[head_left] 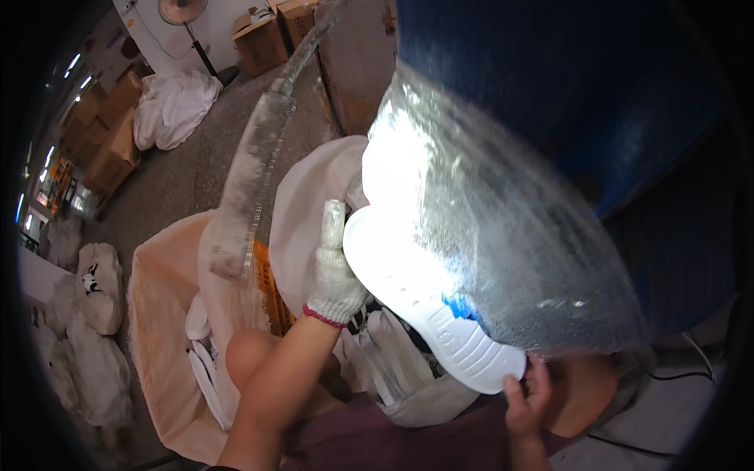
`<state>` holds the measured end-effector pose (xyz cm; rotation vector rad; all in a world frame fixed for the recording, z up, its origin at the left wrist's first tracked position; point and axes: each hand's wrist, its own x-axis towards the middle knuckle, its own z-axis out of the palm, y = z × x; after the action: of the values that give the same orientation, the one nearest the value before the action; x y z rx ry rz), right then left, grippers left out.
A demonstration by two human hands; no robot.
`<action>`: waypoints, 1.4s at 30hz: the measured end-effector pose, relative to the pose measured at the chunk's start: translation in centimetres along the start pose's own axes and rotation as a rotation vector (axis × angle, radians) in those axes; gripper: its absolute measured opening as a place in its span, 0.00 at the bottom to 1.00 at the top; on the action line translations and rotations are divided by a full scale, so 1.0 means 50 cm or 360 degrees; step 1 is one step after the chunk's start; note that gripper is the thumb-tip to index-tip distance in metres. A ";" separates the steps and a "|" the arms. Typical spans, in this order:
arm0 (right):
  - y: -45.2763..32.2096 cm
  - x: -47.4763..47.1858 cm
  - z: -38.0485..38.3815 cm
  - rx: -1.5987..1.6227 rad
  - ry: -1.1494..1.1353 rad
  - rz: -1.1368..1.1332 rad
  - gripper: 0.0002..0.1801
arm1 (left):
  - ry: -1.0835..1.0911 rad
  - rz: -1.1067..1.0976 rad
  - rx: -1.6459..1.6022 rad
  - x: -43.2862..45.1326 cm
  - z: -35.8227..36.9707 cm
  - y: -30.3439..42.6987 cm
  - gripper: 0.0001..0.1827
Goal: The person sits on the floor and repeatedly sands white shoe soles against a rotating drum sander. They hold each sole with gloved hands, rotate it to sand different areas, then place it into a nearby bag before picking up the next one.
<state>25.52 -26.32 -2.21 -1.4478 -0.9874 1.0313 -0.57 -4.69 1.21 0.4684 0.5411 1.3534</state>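
Observation:
A white shoe sole is held slantwise between my two hands, its ridged face up. My left hand, in a white knitted glove with a wrapped digit pointing up, grips it at the glaring upper end; some fingers are hidden beneath. Bare, my right hand pinches the lower right tip between thumb and fingers. A bright blue piece shows at the sole's edge, partly behind a dusty transparent plastic shield. Strong light from under the shield washes out the sole's upper part.
A cloth-lined bin on the left holds several white soles. More soles lie in a white bag below my hands. A dusty flat bar slants down at left of centre. Blue machine housing fills the upper right.

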 end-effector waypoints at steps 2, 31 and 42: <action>-0.009 0.047 0.001 0.0338 0.0283 -0.0059 0.24 | 0.0043 0.0030 0.0106 0.007 0.015 0.012 0.33; 0.023 0.103 0.213 0.0514 0.0143 0.0490 0.33 | -0.0310 -0.0830 0.0896 -0.074 0.001 -0.071 0.17; 0.004 0.108 0.021 0.0600 -0.0028 0.0056 0.28 | 0.0054 -0.0071 -0.0105 -0.003 0.014 0.056 0.30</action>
<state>26.08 -20.91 -2.97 -1.1488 -0.7335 1.1856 -2.36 -4.41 3.46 0.3784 0.5301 1.3345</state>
